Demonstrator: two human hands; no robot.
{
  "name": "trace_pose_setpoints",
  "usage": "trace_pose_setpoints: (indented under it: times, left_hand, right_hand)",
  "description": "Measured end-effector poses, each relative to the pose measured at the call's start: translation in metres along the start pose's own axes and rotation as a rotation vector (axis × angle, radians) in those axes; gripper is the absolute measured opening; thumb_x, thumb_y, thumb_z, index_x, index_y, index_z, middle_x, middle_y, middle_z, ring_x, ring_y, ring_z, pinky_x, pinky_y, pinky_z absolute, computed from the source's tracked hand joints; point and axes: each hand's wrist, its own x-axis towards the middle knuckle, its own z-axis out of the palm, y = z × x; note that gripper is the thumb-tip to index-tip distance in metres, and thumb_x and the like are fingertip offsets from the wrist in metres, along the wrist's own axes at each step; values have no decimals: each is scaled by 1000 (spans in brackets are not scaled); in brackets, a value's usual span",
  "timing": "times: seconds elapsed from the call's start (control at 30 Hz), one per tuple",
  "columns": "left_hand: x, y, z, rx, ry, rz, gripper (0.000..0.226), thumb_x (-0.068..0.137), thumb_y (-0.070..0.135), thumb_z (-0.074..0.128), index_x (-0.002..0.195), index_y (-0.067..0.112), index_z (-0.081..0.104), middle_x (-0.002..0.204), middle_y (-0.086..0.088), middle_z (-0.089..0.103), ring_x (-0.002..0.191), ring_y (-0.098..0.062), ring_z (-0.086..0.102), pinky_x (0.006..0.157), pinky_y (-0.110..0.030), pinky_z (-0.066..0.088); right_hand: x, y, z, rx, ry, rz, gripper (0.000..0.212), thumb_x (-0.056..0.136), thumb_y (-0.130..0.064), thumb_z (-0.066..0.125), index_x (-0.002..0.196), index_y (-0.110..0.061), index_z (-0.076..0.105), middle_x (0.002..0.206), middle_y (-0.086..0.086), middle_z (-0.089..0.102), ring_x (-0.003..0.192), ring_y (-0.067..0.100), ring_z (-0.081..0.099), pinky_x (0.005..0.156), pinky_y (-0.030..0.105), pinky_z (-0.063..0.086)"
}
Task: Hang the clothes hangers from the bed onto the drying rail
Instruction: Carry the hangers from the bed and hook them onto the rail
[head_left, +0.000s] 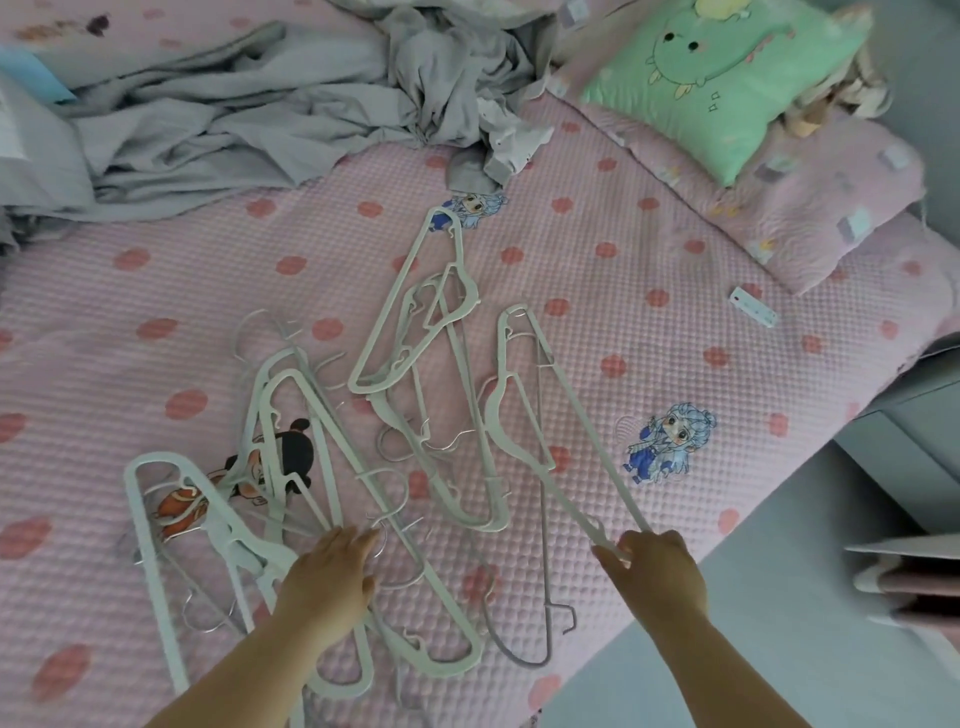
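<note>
On the bed (675, 249), my right hand (660, 564) pinches the near end of one white hanger (582, 415), while my left hand (332, 571) rests straight-fingered on the scattered hangers (389, 312), gripping none. I'd say I'm at the gathering step. Next I should lift this hanger free of the tangle, toward a rail that isn't in view.

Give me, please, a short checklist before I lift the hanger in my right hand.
1. Right hand grips the long hanger at its end: ok.
2. Long hanger free of others: not ok, a smaller hanger overlaps it.
3. Left hand holds something: not ok, open over the hanger pile.
4. Gray cloth heap clear of hangers: ok.
5. Drying rail reachable: cannot tell, out of view.
</note>
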Motion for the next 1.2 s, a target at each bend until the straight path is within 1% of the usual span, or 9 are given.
trace_pose_setpoints:
  times: [0.17,0.33,0.43,0.5,0.67,0.8,0.9,0.97,1.2]
  left_hand:
    - [-7,20,-3,70,205,-57,45,93,26,46,137,19,37,149,-6,29,140,-23,25,114,-37,22]
    - [7,59,1,150,411,312,51,24,30,92,71,23,72,78,6,71,73,-12,71,65,-28,58]
    - [19,92,-6,138,284,381,62,53,38,84,109,17,65,115,-1,65,110,-16,62,95,-29,48]
    - [36,108,-4,135,212,374,58,89,32,52,140,15,31,148,-1,33,142,-18,22,118,-35,11]
    - [61,117,-5,351,102,362,41,95,30,40,133,15,43,142,-2,38,139,-23,21,119,-41,-2]
    - [62,112,-5,470,94,450,37,96,26,39,130,16,48,136,1,45,135,-20,27,118,-42,-1]
    - [53,98,-7,436,197,559,33,73,35,72,101,18,69,107,3,65,116,-11,54,109,-45,32]
    - [48,86,-6,424,252,623,42,23,40,91,57,25,72,65,12,67,75,-7,69,74,-41,57]
    - [40,65,-13,429,357,658,43,11,41,89,44,27,65,55,16,60,59,-4,66,68,-37,58]
  right_hand:
    - [-4,24,-3,78,43,64,35,88,-46,51,99,-17,67,109,7,56,108,18,55,86,26,46]
    - [-6,28,-1,142,74,-15,23,86,-41,57,76,-21,65,99,5,60,106,16,55,86,26,46]
    - [-7,30,-1,185,97,-60,35,84,-38,62,54,-30,44,85,1,54,105,16,54,84,26,46]
    - [-6,33,1,204,143,-93,24,82,-33,65,62,-19,62,78,0,52,106,18,54,84,28,47]
    - [-6,41,11,196,257,-196,24,65,-19,82,54,-5,66,52,0,53,88,30,64,61,38,54]
    - [2,45,9,172,132,-140,21,85,-36,60,73,-19,62,78,-1,56,114,15,49,86,28,48]
    - [11,47,2,168,85,-113,28,88,-42,54,92,-17,67,95,0,59,120,10,44,89,23,44]
    - [18,45,-2,152,80,-101,33,88,-42,53,98,-14,67,96,0,54,118,12,46,90,24,44]
    - [24,40,-13,102,31,-94,33,88,-43,52,103,-18,66,95,-2,43,109,14,52,88,24,44]
